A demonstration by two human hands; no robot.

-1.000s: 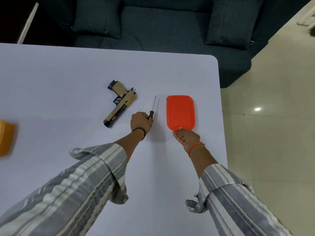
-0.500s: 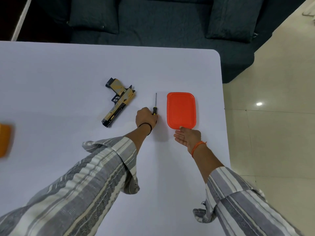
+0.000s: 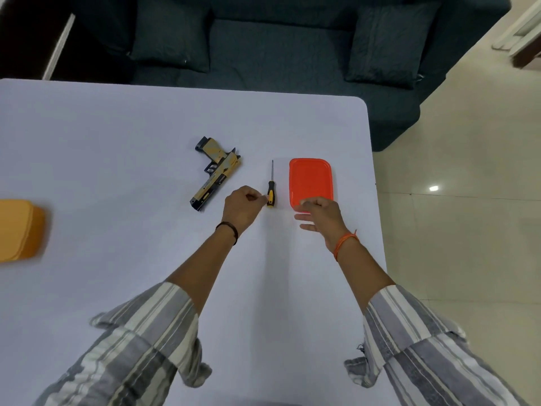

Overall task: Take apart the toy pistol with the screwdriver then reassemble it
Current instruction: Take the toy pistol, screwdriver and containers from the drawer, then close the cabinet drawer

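The toy pistol (image 3: 218,174), tan and black, lies flat on the white table (image 3: 117,142), muzzle toward me. To its right the screwdriver (image 3: 271,189), with a black and yellow handle, lies on the table with its tip pointing away. My left hand (image 3: 241,209) sits just left of the handle with curled fingers, and its fingertips touch the handle's side without wrapping it. My right hand (image 3: 320,216) hovers with fingers apart over the near edge of the red tray (image 3: 310,180) and holds nothing.
An orange container (image 3: 20,230) sits at the table's left edge. The table's right edge (image 3: 377,215) runs close beside the red tray, with tiled floor beyond it. A dark sofa (image 3: 263,54) stands behind the far edge.
My left hand has drawn back off the screwdriver handle, which now shows in full on the table. My right hand has turned over and lifted above the tray's near edge.
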